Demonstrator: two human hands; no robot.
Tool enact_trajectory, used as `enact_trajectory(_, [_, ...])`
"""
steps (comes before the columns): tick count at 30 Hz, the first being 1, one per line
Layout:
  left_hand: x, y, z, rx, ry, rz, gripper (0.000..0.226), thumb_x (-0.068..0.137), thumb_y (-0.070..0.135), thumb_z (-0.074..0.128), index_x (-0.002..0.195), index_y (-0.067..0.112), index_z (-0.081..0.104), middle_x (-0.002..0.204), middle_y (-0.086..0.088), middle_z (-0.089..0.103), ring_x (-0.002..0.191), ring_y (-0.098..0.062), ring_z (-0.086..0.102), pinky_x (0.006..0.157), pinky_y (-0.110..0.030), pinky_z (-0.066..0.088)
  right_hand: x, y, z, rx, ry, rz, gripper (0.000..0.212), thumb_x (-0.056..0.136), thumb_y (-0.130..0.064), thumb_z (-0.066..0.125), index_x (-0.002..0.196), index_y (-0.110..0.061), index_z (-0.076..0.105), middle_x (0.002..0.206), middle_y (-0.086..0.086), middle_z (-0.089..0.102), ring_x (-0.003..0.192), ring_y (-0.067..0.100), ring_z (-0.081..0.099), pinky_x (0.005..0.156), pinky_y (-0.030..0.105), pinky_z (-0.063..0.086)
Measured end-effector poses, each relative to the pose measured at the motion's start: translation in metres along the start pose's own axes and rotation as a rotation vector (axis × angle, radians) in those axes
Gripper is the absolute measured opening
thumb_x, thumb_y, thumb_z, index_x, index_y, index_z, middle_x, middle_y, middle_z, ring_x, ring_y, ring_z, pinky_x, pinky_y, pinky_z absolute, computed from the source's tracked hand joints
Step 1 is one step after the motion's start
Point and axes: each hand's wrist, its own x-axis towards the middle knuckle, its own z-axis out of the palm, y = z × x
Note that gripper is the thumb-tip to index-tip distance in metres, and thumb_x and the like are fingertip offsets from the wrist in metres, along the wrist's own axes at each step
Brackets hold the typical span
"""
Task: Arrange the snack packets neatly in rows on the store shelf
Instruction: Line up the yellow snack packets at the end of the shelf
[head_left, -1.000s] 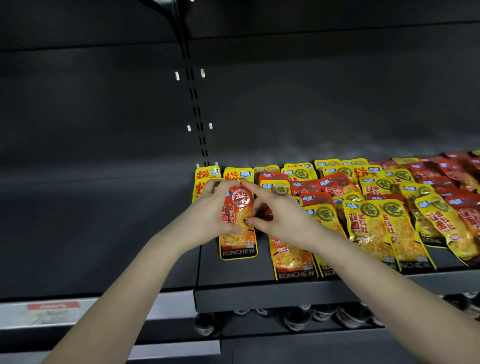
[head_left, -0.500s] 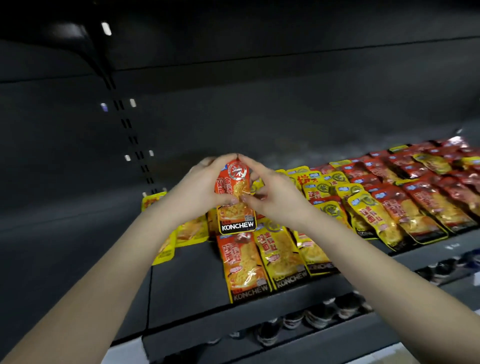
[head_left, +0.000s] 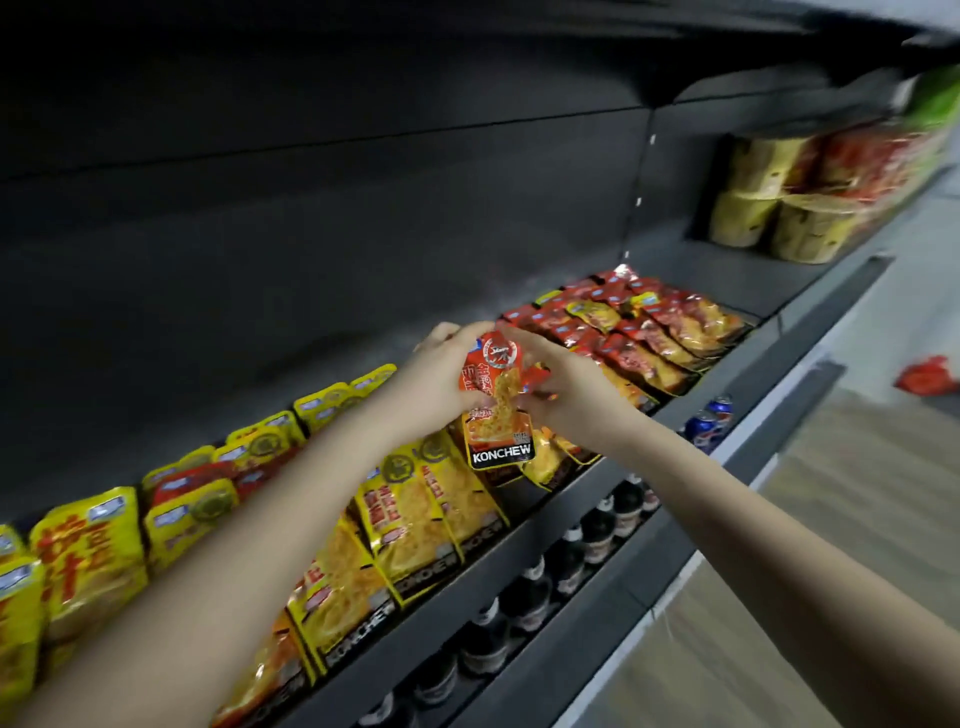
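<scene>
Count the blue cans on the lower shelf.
2 blue cans: one farthest right, the other just left of it. More may be hidden under the snack shelf.

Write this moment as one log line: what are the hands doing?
left hand: grips red foil KONCHEW snack packet | right hand: pinches same packet | packet: above dark metal shelf, unplaced

red-orange packet (head_left: 497, 410), yellow packets (head_left: 415, 499), dark grey shelf (head_left: 597, 499)
</scene>
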Motion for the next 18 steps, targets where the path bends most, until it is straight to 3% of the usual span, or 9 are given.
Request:
enact_trajectory(5, [0.033,0.02,0.031,0.012,-0.004,0.015,0.079,0.074,0.025,0.077,0.14,0.023,0.035,0.134,-0.008,0.04,0.127,-0.024,0.039,0.097,-0.02,0.026,0.001,0.037,-0.022,-0.049,0.008,0.058,0.07,0.081,-0.003,0.063,0.141,-0.025,0.035,0.11,0.001,0.057,0.098,0.024,0.061,0.085,0.031,0.05])
enact_trajectory(13, [0.062,0.031,0.065,-0.013,0.038,-0.026,0.075,0.071,0.027,0.08,0.133,0.017,0.038,0.136,-0.01,0.043,0.127,-0.025,0.039,0.095,-0.022,0.026,0.009,0.078,-0.036,-0.146,-0.009,0.073,0.07,0.082,0.002,0.06,0.142,-0.022,0.035,0.124,0.006,0.058,0.117,0.02,0.053,0.074,0.009,0.031])
enact_trajectory(18, [0.076,0.04,0.086,-0.038,0.048,-0.098,0.074,0.074,0.03,0.078,0.133,0.017,0.036,0.134,-0.011,0.043,0.125,-0.027,0.041,0.097,-0.03,0.034,0.015,0.102,-0.039,-0.19,-0.036,0.104,0.072,0.08,0.007,0.052,0.143,-0.023,0.033,0.129,0.006,0.057,0.119,0.023,0.052,0.083,0.02,0.039])
